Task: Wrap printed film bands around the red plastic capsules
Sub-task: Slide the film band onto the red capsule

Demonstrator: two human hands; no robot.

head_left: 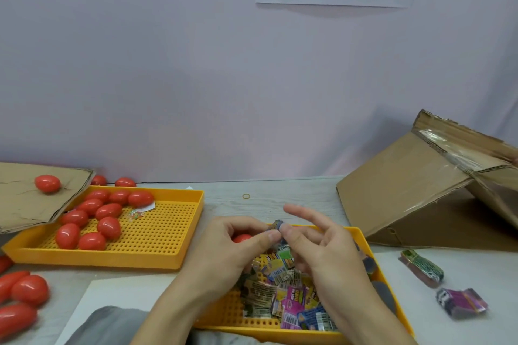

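Lower centre: left hand (238, 241) cupping red capsule (241, 238), steadied for banding. Right hand (311, 238) pinching film band (276, 225) at capsule's tip, other fingers splayed. Loose bands heaped below in near yellow tray (364, 235), within easy reach.

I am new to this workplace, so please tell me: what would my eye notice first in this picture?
First, the two hands, left hand and right hand, meet at centre: the left holds a red capsule, and both pinch a printed film band. Many red capsules fill the left yellow tray; colourful bands fill the near tray.
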